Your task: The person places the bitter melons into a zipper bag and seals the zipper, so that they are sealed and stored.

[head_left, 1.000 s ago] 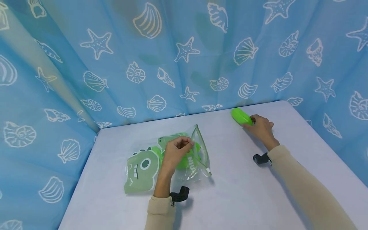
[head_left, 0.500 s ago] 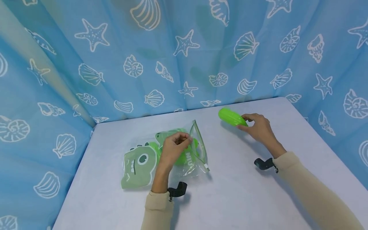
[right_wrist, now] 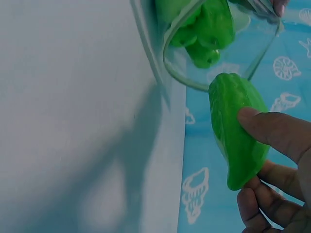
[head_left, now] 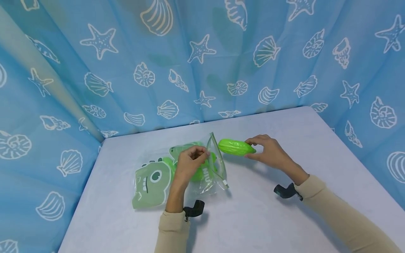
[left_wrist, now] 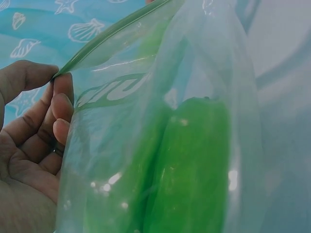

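Left hand [head_left: 189, 163] pinches edge of clear bag [head_left: 206, 177]; right hand [head_left: 268, 151] grips ribbed green vegetable [head_left: 233, 147] near tapered end, just outside bag. Best likely: spread bag wide, enter blunt end first.

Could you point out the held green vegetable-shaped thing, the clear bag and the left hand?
Green vegetable-shaped thing [head_left: 235, 147]: head view, middle of its side.
Clear bag [head_left: 206, 174]: head view, its printed letters.
Left hand [head_left: 187, 164]: head view, back of the hand.

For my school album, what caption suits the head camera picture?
Right hand holds a bitter gourd near the open dinosaur-print zip bag that the left hand pinches.
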### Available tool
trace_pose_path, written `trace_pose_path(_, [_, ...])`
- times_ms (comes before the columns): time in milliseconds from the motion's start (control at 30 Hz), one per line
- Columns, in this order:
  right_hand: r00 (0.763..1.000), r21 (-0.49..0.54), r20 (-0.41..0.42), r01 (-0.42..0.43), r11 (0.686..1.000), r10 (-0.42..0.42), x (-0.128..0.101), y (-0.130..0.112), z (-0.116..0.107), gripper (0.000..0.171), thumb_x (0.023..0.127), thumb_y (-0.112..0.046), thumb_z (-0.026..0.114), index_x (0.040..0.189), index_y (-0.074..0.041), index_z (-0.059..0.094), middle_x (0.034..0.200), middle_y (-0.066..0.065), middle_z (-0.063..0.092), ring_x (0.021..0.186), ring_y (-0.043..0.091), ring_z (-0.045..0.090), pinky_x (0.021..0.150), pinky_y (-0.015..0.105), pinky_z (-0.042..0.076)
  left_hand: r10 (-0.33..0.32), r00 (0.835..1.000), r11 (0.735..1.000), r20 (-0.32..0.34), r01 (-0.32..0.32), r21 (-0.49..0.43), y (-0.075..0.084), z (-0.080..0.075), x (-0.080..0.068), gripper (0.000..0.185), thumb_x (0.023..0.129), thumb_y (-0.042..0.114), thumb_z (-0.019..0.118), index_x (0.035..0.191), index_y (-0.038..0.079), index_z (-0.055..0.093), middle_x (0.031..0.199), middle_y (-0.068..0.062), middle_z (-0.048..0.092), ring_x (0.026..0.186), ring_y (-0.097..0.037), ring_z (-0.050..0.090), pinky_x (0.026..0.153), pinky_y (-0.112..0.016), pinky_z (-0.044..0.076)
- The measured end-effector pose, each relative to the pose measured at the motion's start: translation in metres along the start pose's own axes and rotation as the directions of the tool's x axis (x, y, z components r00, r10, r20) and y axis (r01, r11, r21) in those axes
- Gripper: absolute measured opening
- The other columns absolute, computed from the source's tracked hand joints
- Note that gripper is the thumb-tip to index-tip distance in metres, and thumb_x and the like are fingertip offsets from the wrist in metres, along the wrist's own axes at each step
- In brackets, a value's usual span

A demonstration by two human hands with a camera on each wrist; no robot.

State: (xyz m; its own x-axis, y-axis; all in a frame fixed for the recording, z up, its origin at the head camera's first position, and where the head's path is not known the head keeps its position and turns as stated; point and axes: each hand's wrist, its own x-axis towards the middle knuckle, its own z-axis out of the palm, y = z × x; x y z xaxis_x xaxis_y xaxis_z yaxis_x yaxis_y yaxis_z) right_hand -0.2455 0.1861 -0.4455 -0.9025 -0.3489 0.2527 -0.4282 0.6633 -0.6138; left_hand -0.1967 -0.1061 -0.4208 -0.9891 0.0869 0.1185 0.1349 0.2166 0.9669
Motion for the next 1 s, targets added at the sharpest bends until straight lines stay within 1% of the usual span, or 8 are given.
trace_pose_path(233, [0.997,0.002,0.042,0.057,0.998,-0.057,0.011,-0.01,0.014,0.045,0.074,-0.036,0.077,0.113,-0.02,0.064,0.106,-0.004,0.059,0.099,0.021,0.049,0.08,0.042,0.043,-0.008,1.0,1.0,0.002,0.008,0.013,-0.003,0.001,-0.001,0.025,0.082,0.035,0.068,0.094,0.013,0.067,0.088,-0.004,0.063,0.075,-0.02,0.057,0.065,-0.032,0.049])
trace_pose_path(333, [0.996,0.005,0.049,0.072,0.997,-0.073,0.016,-0.014,0.021,0.043,0.073,-0.032,0.077,0.113,-0.019,0.064,0.105,-0.005,0.059,0.098,0.02,0.049,0.079,0.041,0.043,-0.007,1.0,1.0,0.008,0.007,0.016,-0.004,0.001,-0.001,0.024,0.083,0.036,0.068,0.093,0.014,0.067,0.088,-0.004,0.064,0.076,-0.019,0.058,0.066,-0.033,0.049])
trace_pose_path(433, [0.996,0.013,0.052,0.076,0.997,-0.077,0.019,-0.019,0.028,0.043,0.073,-0.03,0.078,0.112,-0.019,0.064,0.104,-0.004,0.059,0.098,0.021,0.049,0.079,0.041,0.042,-0.007,1.0,1.0,0.022,0.006,0.022,0.011,0.001,-0.006,0.021,0.085,0.029,0.066,0.095,0.01,0.067,0.089,-0.006,0.064,0.076,-0.019,0.058,0.068,-0.036,0.05])
trace_pose_path(567, [0.994,0.012,0.05,0.099,0.995,-0.099,0.027,-0.026,0.036,0.043,0.073,-0.028,0.078,0.113,-0.017,0.064,0.104,-0.002,0.059,0.098,0.021,0.049,0.082,0.045,0.039,-0.005,0.999,0.999,0.034,0.004,0.046,0.031,0.0,-0.013,0.019,0.087,0.02,0.064,0.097,0.003,0.065,0.089,-0.01,0.063,0.076,-0.018,0.057,0.07,-0.038,0.05])
trace_pose_path(633, [0.992,0.008,0.047,0.114,0.993,-0.114,0.031,-0.03,0.04,0.043,0.074,-0.027,0.078,0.113,-0.017,0.063,0.103,-0.002,0.059,0.097,0.022,0.049,0.082,0.046,0.037,-0.003,0.999,0.999,0.033,0.001,0.055,0.032,0.0,-0.013,0.019,0.087,0.019,0.064,0.096,0.003,0.065,0.089,-0.01,0.063,0.077,-0.018,0.057,0.069,-0.035,0.049])
trace_pose_path(733, [0.992,-0.002,0.049,0.115,0.993,-0.115,0.036,-0.036,0.044,0.042,0.074,-0.027,0.077,0.113,-0.017,0.063,0.102,-0.002,0.059,0.098,0.021,0.048,0.085,0.049,0.035,0.012,0.999,0.998,0.036,-0.014,0.062,0.032,0.0,-0.013,0.019,0.088,0.018,0.064,0.096,0.002,0.065,0.089,-0.011,0.063,0.076,-0.018,0.057,0.066,-0.03,0.048])
trace_pose_path(833, [0.994,-0.021,0.061,0.096,0.995,-0.094,0.04,-0.039,0.049,0.042,0.076,-0.03,0.076,0.113,-0.018,0.063,0.103,-0.003,0.059,0.099,0.019,0.047,0.087,0.05,0.03,0.018,0.999,0.998,0.039,-0.02,0.058,0.032,0.0,-0.013,0.018,0.088,0.018,0.063,0.096,0.002,0.065,0.088,-0.011,0.063,0.075,-0.018,0.057,0.065,-0.03,0.047])
trace_pose_path(1000, [0.994,-0.028,0.054,0.099,0.995,-0.097,0.043,-0.044,0.054,0.042,0.076,-0.03,0.075,0.114,-0.017,0.063,0.104,-0.002,0.059,0.1,0.019,0.046,0.085,0.048,0.03,0.026,0.998,0.998,0.049,-0.028,0.057,0.033,0.001,-0.012,0.018,0.088,0.018,0.063,0.096,0.002,0.065,0.088,-0.011,0.063,0.075,-0.019,0.056,0.065,-0.03,0.047])
